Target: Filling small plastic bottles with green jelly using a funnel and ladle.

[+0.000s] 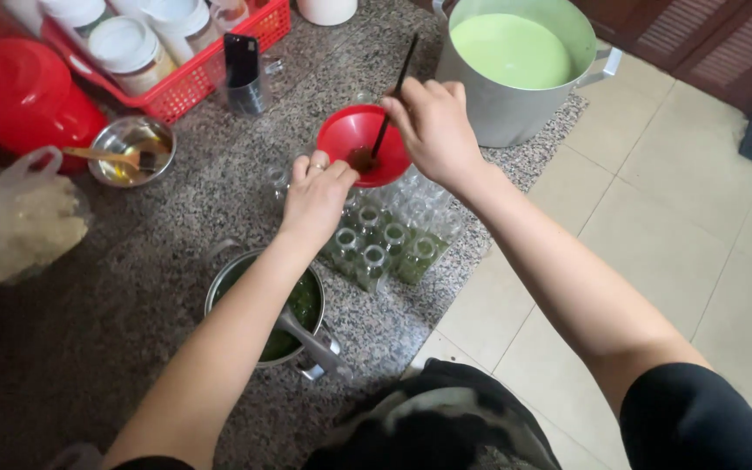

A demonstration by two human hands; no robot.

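We see the left hand (pixel 317 193) with its fingers closed on the near rim of a red funnel (pixel 360 144) set over a cluster of small glass bottles (pixel 385 244) on the granite surface (pixel 89 296). The right hand (pixel 435 129) pinches a thin dark stick (pixel 396 91) whose tip pokes into the funnel's centre, just beyond the left fingers.

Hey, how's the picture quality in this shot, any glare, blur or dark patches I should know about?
Head view: soft, even daylight, no hard shadows; the granite counter goes dim toward the lower left; the clear glass bottles shimmer and are hard to separate; the right hand with its black stick is slightly soft; the pale tiles look mildly washed out.
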